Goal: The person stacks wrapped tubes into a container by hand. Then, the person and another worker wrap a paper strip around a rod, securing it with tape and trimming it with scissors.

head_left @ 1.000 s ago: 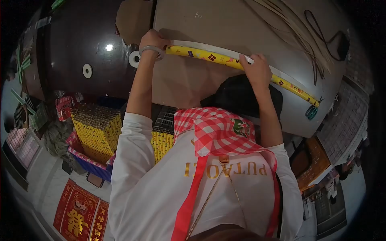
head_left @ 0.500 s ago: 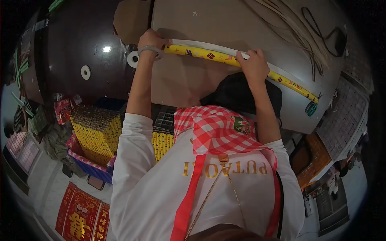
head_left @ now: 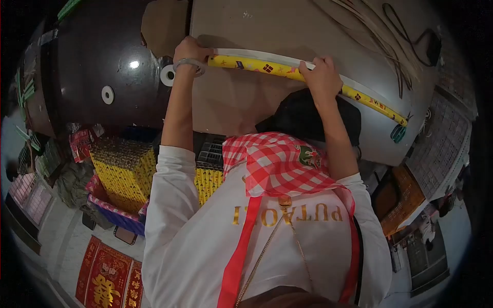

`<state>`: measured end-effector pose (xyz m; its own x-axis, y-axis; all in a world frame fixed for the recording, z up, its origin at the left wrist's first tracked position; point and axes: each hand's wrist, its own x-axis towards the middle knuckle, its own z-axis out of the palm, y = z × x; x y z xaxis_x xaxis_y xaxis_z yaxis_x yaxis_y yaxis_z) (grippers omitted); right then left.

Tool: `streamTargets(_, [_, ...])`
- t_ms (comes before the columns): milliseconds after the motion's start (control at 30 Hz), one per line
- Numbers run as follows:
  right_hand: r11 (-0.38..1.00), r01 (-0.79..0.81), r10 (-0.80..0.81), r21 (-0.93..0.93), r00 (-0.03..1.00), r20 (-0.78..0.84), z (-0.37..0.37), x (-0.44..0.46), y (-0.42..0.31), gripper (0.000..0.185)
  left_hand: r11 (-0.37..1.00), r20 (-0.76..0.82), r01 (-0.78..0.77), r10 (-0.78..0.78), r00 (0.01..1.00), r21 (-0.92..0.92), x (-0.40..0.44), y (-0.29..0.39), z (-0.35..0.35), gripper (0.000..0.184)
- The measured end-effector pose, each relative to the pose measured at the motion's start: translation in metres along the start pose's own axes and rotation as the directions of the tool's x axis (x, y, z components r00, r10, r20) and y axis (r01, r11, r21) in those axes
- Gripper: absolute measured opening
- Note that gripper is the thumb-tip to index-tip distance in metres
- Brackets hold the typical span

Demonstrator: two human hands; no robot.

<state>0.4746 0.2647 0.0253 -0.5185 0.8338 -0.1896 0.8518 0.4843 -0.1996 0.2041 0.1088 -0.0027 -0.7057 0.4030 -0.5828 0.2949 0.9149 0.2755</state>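
A long, narrow yellow printed strip lies across the table, with a white band along its far edge. At its left end, the fingers of my left hand are closed on the end of the white band. A pale ring circles my left wrist; I cannot tell if it is a bangle or a tape roll. My right hand grips the strip around its middle, thumb on the near side. Green-handled scissors are beside the strip's right end.
White tape rolls sit on the dark tabletop at left. Stacked yellow bundles fill a basket below it. A black item lies behind my right forearm. Long pale strips and a black cable lie at upper right.
Both hands keep their hold on the strip and its white band. The whole view has shifted slightly; the hands have barely moved relative to the strip.
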Motion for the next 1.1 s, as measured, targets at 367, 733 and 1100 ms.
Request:
streamTargets(367, [0.998, -0.016, 0.023, -0.066, 0.995, 0.101, -0.005, 0.007, -0.008, 0.031, 0.997, 0.097, 0.007, -0.014, 0.995, 0.072, -0.003, 0.010, -0.006, 0.048])
streamTargets(733, [0.992, 0.021, 0.003, -0.125, 0.983, 0.186, -0.008, 0.014, -0.012, 0.029, 0.999, -0.010, 0.013, -0.013, 1.000, 0.031, -0.007, 0.008, -0.001, 0.055])
streamTargets(1100, [0.996, 0.061, -0.050, -0.072, 0.988, 0.148, -0.008, 0.011, -0.008, 0.032, 0.979, -0.095, 0.102, -0.086, 0.992, 0.178, -0.033, 0.043, -0.011, 0.058])
